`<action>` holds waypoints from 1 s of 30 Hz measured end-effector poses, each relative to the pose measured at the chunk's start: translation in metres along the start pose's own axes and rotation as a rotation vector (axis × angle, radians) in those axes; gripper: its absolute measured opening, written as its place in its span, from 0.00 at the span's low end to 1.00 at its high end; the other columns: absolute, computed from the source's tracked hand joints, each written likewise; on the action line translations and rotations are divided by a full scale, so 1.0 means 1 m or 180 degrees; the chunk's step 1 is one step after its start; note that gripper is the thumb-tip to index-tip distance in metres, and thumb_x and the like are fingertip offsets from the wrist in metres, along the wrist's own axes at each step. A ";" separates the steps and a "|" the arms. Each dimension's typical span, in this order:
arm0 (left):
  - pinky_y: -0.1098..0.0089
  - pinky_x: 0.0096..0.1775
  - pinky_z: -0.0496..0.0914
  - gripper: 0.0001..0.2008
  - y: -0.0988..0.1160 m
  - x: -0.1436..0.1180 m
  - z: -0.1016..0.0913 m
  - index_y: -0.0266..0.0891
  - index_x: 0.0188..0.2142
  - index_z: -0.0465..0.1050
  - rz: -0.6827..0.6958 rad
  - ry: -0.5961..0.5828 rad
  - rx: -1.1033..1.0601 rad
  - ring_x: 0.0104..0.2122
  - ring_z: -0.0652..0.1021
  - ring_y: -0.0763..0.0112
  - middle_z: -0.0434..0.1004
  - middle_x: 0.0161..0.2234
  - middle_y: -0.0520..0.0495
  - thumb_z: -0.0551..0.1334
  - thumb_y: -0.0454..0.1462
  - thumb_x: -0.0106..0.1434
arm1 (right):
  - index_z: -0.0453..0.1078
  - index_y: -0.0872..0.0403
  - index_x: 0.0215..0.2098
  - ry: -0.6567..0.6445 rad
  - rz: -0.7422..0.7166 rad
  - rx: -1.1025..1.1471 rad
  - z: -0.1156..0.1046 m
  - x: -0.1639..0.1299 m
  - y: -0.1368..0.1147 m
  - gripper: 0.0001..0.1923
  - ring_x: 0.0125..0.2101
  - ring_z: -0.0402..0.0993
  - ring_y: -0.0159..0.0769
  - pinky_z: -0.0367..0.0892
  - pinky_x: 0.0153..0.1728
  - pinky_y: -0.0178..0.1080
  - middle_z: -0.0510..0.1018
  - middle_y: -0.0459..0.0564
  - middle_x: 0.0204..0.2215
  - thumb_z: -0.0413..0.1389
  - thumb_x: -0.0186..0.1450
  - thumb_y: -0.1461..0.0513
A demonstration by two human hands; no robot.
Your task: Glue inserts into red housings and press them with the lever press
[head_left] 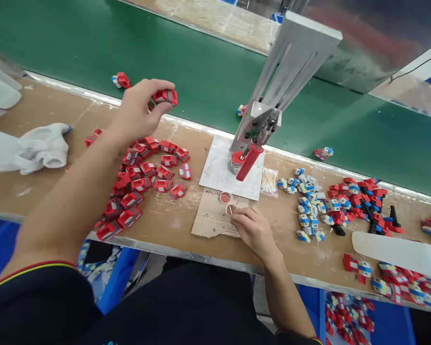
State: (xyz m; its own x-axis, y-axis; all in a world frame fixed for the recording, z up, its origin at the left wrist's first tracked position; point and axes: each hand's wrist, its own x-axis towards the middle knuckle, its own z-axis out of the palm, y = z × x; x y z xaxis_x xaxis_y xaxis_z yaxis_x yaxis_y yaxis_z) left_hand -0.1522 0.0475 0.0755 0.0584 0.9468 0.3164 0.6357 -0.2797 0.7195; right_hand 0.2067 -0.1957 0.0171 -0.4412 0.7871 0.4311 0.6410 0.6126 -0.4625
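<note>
Brown bench [175, 218], green belt [208, 67] beyond its far edge. Below the near edge at left, a blue bin [119, 278] holds blue and pale bits, details unclear. Over the far edge, the left hand [142, 109] pinches a red piece [166, 97]. Mid-bench toward the near edge, cardboard [206, 221] bears two cups: the farther cup [225, 197] holds something reddish; in the nearer cup [227, 212], the right hand [255, 233] grips a thin stick [232, 209]. Probably the stick is being wetted; the next move calls for steady fingertips. Below the near edge at right, another blue bin [390, 318] holds red pieces [348, 316].
</note>
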 end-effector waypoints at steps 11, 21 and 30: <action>0.69 0.41 0.85 0.18 0.101 -0.249 0.076 0.40 0.46 0.83 0.0061 0.0280 -0.2135 0.45 0.87 0.60 0.88 0.45 0.40 0.79 0.35 0.56 | 0.77 0.49 0.40 0.0098 0.0288 -0.0035 0.012 0.008 0.012 0.08 0.33 0.79 0.37 0.75 0.36 0.39 0.87 0.47 0.33 0.59 0.72 0.68; 0.66 0.44 0.85 0.17 0.099 -0.273 0.110 0.39 0.42 0.84 -0.0003 0.0224 -0.2372 0.41 0.89 0.60 0.89 0.41 0.39 0.81 0.39 0.54 | 0.75 0.48 0.38 0.1098 0.0977 0.1234 -0.012 0.002 -0.020 0.04 0.29 0.82 0.35 0.74 0.29 0.37 0.86 0.45 0.31 0.64 0.70 0.64; 0.66 0.43 0.84 0.18 0.103 -0.272 0.116 0.39 0.42 0.82 0.0262 0.0257 -0.2342 0.39 0.89 0.60 0.89 0.38 0.41 0.81 0.38 0.54 | 0.69 0.49 0.42 0.1149 0.0971 0.2649 0.008 0.002 -0.064 0.04 0.41 0.90 0.42 0.86 0.43 0.47 0.89 0.47 0.34 0.60 0.75 0.62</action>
State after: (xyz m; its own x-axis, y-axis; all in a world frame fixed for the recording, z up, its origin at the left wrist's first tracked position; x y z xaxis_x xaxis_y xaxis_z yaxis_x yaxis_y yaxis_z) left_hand -0.0131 -0.2204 -0.0081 0.0087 0.9115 0.4112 -0.0496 -0.4103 0.9106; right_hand 0.1598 -0.2331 0.0409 -0.0195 0.9367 0.3495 -0.0171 0.3492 -0.9369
